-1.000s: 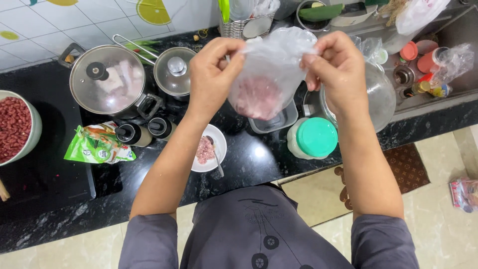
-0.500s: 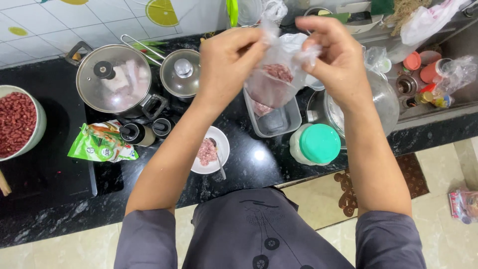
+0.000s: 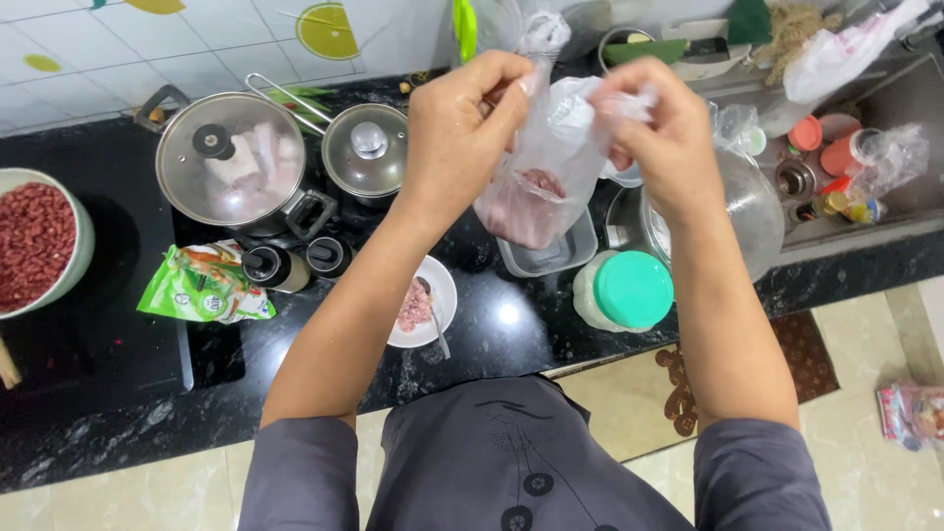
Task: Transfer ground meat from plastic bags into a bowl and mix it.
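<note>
- A clear plastic bag (image 3: 551, 167) of pink raw meat hangs in the air above the black countertop (image 3: 511, 324), its weight settled at the bottom and its long axis running down from the hands.
- The left hand (image 3: 462, 128) pinches the bag's mouth on one side, fingers closed on the film; the right hand (image 3: 649, 128) pinches the other side just as firmly (both sit at the top, equally near, with the meat hanging below the grips).
- Directly under the bag sits a small grey rectangular tray (image 3: 551, 256).
- Near it stand a jar with a teal lid (image 3: 629, 290) and a white saucer (image 3: 423, 300) holding a little meat and a spoon.
- Further left: two lidded pots (image 3: 236, 167), a green packet (image 3: 202, 285) and a bowl of red beans (image 3: 39, 241).
</note>
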